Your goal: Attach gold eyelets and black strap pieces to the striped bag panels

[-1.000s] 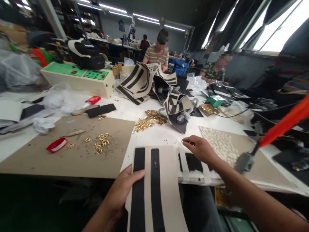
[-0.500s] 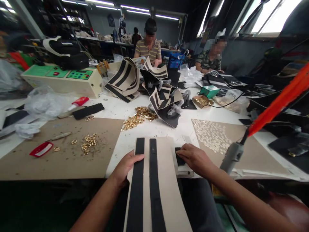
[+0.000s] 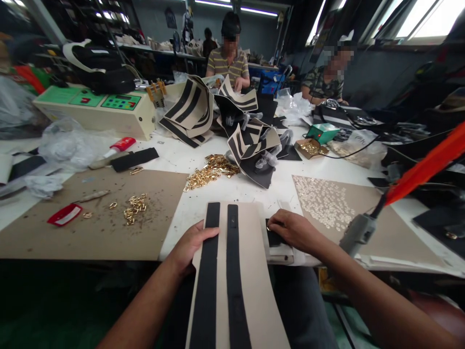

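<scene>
My left hand (image 3: pixel 189 245) grips the left edge of a beige panel (image 3: pixel 252 271), its thumb pressed on the outer of two long black strips (image 3: pixel 209 261). The panel's near end reaches out of view over my lap. On the inner strip (image 3: pixel 233 257) a small rectangular outline shows near the top. To the right of the panel, my right hand (image 3: pixel 292 230) is closed in a pinch over a small black pad (image 3: pixel 273 238) at the table's edge. A tiny gold metal piece (image 3: pixel 268 228) glints at its fingertips, its shape mostly hidden.
Gold hardware lies in a heap (image 3: pixel 210 172), with more gold rings (image 3: pixel 135 208) on the left cardboard. Small clear discs (image 3: pixel 325 201) cover the right sheet. Striped panels (image 3: pixel 250 140) are piled ahead. An orange-wrapped grey tool (image 3: pixel 358 235) hangs at right. Two people work across the table.
The camera view has shifted slightly, so the background sits a little further right. Both hands keep their places, the left on the panel and the right at the black pad.
</scene>
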A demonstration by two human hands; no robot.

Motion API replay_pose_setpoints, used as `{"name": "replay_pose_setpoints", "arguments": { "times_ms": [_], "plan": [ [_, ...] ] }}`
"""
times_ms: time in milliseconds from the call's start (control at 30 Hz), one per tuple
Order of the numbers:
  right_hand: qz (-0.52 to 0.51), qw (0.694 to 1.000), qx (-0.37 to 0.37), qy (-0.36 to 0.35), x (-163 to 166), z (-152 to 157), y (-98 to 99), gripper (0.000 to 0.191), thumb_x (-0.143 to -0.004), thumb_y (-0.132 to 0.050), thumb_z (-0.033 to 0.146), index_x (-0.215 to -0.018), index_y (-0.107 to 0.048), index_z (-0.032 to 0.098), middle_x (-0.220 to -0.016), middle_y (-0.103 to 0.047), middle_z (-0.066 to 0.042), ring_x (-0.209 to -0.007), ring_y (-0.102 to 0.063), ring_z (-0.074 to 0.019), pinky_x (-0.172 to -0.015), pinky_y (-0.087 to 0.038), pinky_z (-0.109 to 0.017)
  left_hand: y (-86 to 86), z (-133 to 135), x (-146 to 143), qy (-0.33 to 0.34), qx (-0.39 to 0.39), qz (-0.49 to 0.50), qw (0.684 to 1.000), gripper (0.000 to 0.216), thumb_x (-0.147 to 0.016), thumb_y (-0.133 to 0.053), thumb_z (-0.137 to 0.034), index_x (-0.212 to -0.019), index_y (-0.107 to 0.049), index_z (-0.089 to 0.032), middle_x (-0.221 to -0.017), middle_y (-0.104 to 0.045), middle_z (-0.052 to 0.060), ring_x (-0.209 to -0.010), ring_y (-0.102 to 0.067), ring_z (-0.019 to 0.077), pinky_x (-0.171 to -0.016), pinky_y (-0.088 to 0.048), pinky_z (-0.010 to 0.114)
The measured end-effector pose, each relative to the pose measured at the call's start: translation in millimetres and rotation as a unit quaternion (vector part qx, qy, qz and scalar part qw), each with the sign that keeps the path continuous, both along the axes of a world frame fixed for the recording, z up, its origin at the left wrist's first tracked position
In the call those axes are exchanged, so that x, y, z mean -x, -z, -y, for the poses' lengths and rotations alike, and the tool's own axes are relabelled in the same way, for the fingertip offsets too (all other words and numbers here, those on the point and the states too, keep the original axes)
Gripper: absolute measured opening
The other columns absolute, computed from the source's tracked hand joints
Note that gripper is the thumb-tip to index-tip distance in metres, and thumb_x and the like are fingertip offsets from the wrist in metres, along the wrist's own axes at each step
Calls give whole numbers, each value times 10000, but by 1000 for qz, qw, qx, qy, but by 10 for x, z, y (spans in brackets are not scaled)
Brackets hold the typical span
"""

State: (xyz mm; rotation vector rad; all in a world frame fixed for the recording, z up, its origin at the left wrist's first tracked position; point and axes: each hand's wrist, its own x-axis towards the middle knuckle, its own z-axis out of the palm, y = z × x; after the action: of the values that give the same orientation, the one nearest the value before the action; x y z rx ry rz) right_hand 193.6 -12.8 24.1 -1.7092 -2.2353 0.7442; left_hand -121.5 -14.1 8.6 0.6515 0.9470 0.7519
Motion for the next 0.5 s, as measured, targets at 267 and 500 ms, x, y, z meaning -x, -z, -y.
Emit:
{"name": "replay_pose_setpoints", "arguments": {
  "times_ms": [267, 500],
  "plan": [
    [-74, 996, -40, 8, -113, 110, 106, 151, -938, -650, 325, -979, -792, 298, -997, -727, -14, -942, -675, -204, -863, -509, -327, 16, -9, 20, 11, 13, 20, 1000, 494, -746, -850, -280, -1198, -712, -135, -976, -818, 142, -731, -784, 283, -661, -616, 333],
    [-27, 998, -29, 53, -21, 118, 165, 182, -931, -620, 353, -895, -789, 298, -965, -739, -11, -915, -686, -213, -809, -513, -324, 65, -29, 55, 14, 20, 30, 999, 543, -729, -866, -298, -1226, -716, -137, -971, -817, 142, -749, -785, 300, -650, -605, 340]
  ]
}}
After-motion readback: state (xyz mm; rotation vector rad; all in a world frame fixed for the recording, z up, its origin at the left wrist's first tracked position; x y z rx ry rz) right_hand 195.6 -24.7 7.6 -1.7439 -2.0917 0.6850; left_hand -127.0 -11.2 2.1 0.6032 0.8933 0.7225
